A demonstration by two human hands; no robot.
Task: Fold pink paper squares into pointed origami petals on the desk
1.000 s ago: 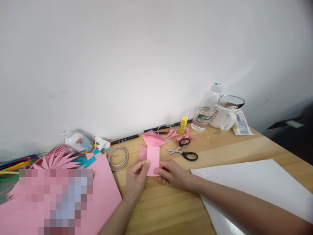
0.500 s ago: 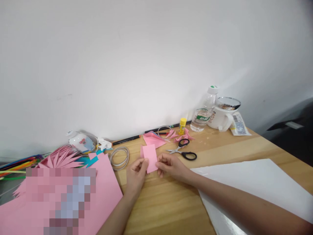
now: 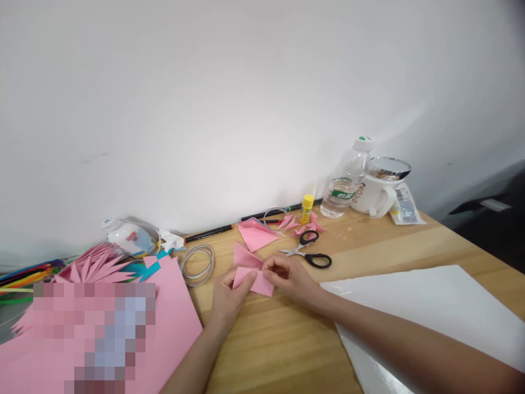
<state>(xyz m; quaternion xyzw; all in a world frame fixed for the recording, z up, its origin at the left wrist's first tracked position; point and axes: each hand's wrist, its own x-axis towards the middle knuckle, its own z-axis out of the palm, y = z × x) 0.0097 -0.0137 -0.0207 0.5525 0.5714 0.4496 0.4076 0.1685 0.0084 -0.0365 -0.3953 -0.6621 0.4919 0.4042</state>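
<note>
Both my hands hold a small pink paper piece point(image 3: 254, 280) just above the wooden table point(image 3: 287, 339). My left hand point(image 3: 229, 298) pinches its left edge with thumb and fingers. My right hand point(image 3: 289, 279) pinches its upper right edge, fingers curled. The piece now lies wide and low, folded. A second pink folded piece point(image 3: 245, 256) sits just behind it on the table.
Black-handled scissors point(image 3: 308, 253) lie right of my hands. A wire ring coil point(image 3: 197, 264), pink sheets point(image 3: 172, 312), a pink paper fan point(image 3: 100, 265), a glue stick point(image 3: 307, 208), water bottle point(image 3: 344, 183), white mug point(image 3: 375, 191) and a large white sheet point(image 3: 430, 312) surround them.
The pink piece stood upright as a tall rectangle between my fingers; now it is turned or folded down into a low, wide shape. My hands stayed in the same spot.
</note>
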